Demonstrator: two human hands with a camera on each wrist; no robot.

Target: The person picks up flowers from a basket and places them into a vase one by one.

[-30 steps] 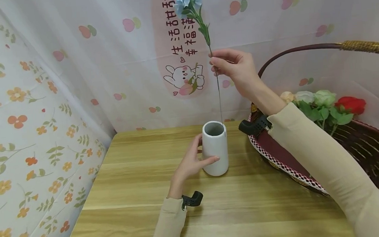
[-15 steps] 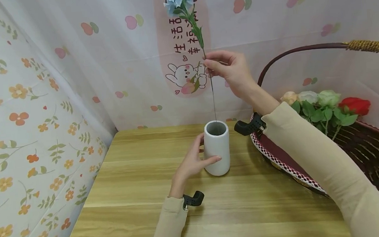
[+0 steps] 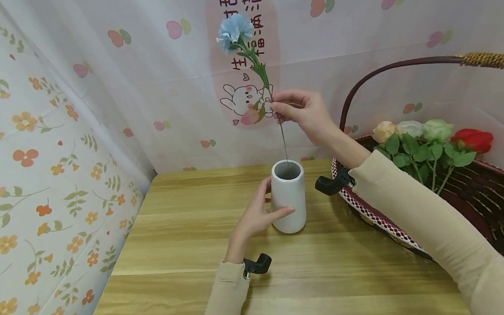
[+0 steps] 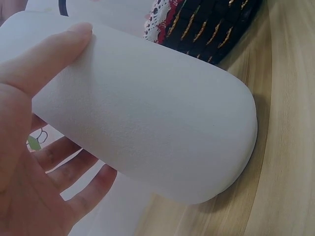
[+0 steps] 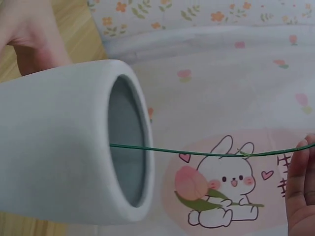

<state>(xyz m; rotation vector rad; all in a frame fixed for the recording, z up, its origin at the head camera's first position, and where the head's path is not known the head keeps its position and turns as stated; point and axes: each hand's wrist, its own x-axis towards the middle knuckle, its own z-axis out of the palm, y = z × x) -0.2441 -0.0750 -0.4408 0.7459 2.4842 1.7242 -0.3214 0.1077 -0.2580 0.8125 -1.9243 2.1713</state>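
Observation:
A white vase stands upright on the wooden table. My left hand grips its side, thumb in front and fingers behind, as the left wrist view shows on the vase. Above the vase, my right hand pinches the thin wire stem of a blue artificial flower. The stem's lower end is inside the vase mouth; in the right wrist view the green stem enters the opening of the vase.
A dark wicker basket with a curved handle sits at the table's right, holding several artificial flowers, among them a red rose. Printed curtains close off the back and left sides.
My right hand has come down and slightly left with the flower, so the stem tip now sits inside the vase mouth. The left hand and vase have stayed still.

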